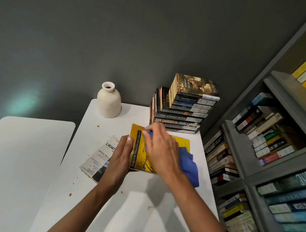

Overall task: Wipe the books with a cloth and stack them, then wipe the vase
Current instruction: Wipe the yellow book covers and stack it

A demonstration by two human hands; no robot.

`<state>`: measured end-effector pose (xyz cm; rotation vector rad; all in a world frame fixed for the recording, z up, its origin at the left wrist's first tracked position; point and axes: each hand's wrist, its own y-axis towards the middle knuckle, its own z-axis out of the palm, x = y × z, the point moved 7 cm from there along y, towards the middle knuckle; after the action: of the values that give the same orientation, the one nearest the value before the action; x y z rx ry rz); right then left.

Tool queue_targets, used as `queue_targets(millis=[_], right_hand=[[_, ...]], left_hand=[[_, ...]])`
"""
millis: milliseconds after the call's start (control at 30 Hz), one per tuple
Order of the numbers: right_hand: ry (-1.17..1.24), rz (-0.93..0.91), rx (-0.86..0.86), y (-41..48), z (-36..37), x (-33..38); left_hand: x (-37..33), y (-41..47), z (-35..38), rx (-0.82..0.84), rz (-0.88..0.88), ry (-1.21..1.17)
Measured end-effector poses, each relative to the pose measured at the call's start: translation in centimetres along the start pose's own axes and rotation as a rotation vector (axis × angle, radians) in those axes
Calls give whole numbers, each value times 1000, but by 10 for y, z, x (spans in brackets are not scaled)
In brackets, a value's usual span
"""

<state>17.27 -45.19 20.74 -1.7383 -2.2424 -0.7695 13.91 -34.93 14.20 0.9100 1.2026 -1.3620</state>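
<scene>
A yellow paperback [182, 143] lies flat on the white table [110, 130]. My right hand [161, 147] presses a blue cloth [190, 165] onto its cover, fingers spread over the cloth. My left hand [121, 153] rests against the book's left edge with straight fingers, steadying it. Under my left hand lies a white paperback [97, 157]. A tall stack of books [182, 109] stands at the table's back right. A cream ceramic vase [109, 101] stands upright at the back left of the table.
A grey bookshelf [268, 144] full of books runs along the right side, close to the table edge. A second white surface [21, 150] sits to the left. Small brown specks dot the table. A dark grey wall is behind.
</scene>
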Motion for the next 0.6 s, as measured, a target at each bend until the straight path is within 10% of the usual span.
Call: queue_targets(millis=[600], right_hand=[[37,-211,-65,-26,13,44]], left_hand=[[15,6,-9,-25,-182,-361]])
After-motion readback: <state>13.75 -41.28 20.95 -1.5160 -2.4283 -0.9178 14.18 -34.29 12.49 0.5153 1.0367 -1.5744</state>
